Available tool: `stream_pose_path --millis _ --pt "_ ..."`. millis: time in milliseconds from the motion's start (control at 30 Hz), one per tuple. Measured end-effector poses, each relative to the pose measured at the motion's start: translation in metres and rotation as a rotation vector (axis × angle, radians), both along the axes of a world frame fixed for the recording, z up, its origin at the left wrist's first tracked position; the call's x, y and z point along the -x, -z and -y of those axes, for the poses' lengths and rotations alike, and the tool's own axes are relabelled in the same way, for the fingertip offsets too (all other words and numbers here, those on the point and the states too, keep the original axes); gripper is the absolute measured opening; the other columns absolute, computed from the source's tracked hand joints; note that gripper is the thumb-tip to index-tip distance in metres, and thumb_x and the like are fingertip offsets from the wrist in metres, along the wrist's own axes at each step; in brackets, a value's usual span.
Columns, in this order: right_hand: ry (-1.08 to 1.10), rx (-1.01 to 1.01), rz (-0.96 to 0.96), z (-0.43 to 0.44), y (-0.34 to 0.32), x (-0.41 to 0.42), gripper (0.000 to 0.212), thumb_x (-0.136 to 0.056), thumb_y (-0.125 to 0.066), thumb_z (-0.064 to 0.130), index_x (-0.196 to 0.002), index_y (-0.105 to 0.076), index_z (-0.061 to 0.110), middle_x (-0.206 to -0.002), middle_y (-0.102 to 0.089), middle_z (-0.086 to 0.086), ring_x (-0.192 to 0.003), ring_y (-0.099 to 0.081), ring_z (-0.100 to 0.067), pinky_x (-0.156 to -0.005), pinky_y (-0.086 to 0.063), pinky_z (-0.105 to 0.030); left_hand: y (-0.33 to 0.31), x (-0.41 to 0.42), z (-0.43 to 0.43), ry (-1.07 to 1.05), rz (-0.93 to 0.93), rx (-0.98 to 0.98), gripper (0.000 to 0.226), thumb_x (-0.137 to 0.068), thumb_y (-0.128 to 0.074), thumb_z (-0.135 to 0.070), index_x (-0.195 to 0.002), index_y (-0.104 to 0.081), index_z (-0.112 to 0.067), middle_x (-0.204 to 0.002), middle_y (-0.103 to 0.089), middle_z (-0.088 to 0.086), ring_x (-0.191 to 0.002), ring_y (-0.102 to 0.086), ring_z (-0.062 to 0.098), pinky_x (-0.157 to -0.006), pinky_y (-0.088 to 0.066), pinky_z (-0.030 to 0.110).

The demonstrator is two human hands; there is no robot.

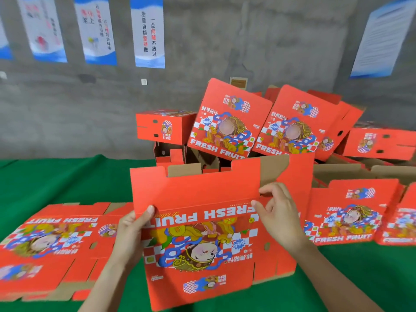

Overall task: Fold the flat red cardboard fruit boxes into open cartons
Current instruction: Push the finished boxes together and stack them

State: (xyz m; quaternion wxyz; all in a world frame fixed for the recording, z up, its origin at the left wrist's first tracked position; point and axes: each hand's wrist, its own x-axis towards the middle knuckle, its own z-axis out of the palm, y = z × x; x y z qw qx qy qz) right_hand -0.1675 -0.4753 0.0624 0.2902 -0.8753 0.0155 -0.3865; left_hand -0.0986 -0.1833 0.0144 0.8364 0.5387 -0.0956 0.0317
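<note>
Grey concrete wall (213, 52) hung with posters (149, 32) (blue-edged); green cloth-covered table (56, 176) below.

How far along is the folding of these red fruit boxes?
Done: assembled red cardboard cartons piled at the back of the green table. In hand: the left grip and right grip hold one printed red cardboard box, its plain flap bent upward. Left: flat red cardboard blanks lying on both sides.

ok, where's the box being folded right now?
Head view, centre foreground: the box is held by the left hand and right hand over the green table, between flat boxes lying left and right.
</note>
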Motion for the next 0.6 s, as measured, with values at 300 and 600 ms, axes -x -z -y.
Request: stream_pose_path --millis 300,600 --pt "-0.268 -0.17 -0.462 0.004 -0.004 0.008 0.014 -0.093 -0.059 0.031 -0.105 -0.052 0.032 -0.093 -0.062 0.012 -0.061 -0.069 -0.011 -0.049 -0.049 -0.024 0.013 0.009 -0.005 -0.107 0.027 -0.047 0.025 -0.078 -0.065 -0.034 -0.088 -0.074 -0.013 -0.089 -0.073 0.019 -0.071 -0.071 0.026 -0.06 -0.059 0.034" --pt "-0.54 -0.27 -0.657 0.006 -0.005 0.031 0.023 -0.094 -0.042 0.051 -0.116 -0.043 0.045 -0.114 -0.056 0.018 -0.069 -0.073 -0.02 -0.06 -0.057 -0.026 0.009 -0.004 -0.019 0.086 -0.213 -0.058 0.054 -0.089 -0.035 -0.06 -0.103 -0.069 -0.02 -0.096 -0.074 0.005 -0.085 -0.071 0.019 -0.073 -0.048 0.037"
